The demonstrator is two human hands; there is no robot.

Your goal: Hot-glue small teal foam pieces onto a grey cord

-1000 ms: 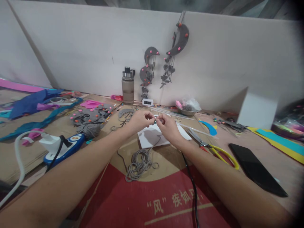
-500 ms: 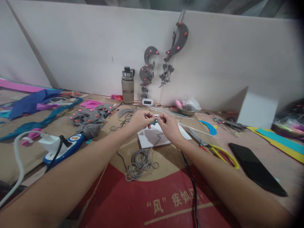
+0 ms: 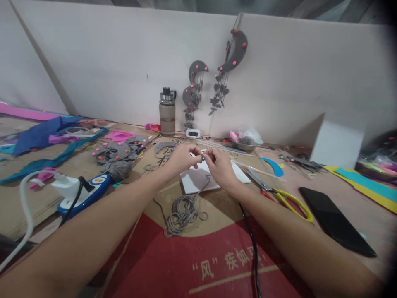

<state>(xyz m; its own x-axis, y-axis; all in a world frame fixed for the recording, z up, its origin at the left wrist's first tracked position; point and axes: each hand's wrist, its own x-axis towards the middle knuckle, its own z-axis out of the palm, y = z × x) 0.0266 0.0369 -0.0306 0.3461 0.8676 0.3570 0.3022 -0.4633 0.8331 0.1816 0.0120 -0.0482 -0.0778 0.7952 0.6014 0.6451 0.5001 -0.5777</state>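
My left hand [image 3: 185, 158] and my right hand [image 3: 221, 166] meet fingertip to fingertip over a white sheet or block [image 3: 192, 183]. Between the pinched fingers a bit of a small teal piece [image 3: 203, 158] shows; its shape is mostly covered. Both hands are closed on it. A thin grey cord [image 3: 207, 182] rises across the white sheet toward my right hand, and its far end is hidden by the fingers. On the cardboard below lies the loose coil of the same grey cord [image 3: 181, 216].
Scissors with yellow handles [image 3: 291, 203] and a black phone [image 3: 336, 221] lie to the right. A blue power strip [image 3: 99, 186] and grey felt crescents [image 3: 114, 152] are leftward. Behind stand a bottle [image 3: 167, 116] and hanging moon ornaments [image 3: 237, 51]. A black cable [image 3: 252, 244] crosses the cardboard.
The fingertips have shifted slightly, and less of the teal piece shows between them now. The hanging moon ornament has turned a little.
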